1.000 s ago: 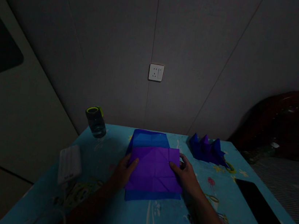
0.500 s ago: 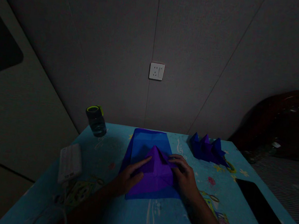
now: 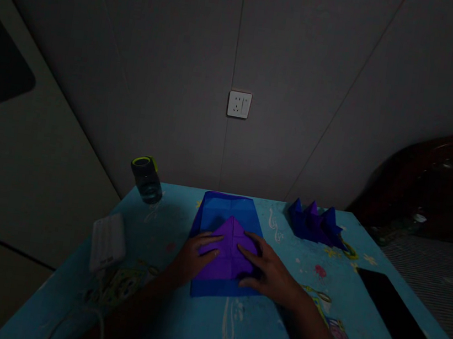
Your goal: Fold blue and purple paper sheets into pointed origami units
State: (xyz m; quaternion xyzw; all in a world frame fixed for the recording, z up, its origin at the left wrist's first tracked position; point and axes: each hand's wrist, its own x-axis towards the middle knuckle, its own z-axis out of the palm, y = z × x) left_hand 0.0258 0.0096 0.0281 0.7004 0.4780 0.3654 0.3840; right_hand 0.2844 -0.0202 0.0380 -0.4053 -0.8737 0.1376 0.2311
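Note:
A purple sheet of paper (image 3: 223,261), folded to a point at its far end, lies on a stack of blue paper (image 3: 227,210) in the middle of the table. My left hand (image 3: 195,254) rests on the purple paper's left side, its fingers apart. On the right side of the same paper lies my right hand (image 3: 269,269), fingers spread, with fingertips near the centre crease. Neither hand is closed around anything. Three folded pointed paper shapes, blue and purple (image 3: 314,225), stand together at the back right.
A dark bottle (image 3: 147,181) stands at the back left, with a white power bank (image 3: 108,243) and cable nearer. At right lies a black flat object (image 3: 401,320). A patterned cloth (image 3: 255,334) covers the table, which meets a wall with a socket (image 3: 239,104).
The raised flap of the purple paper now lies flatter, with a straight centre crease showing. My right hand has moved left and down over the paper, fingers more spread. My left hand shifted slightly up.

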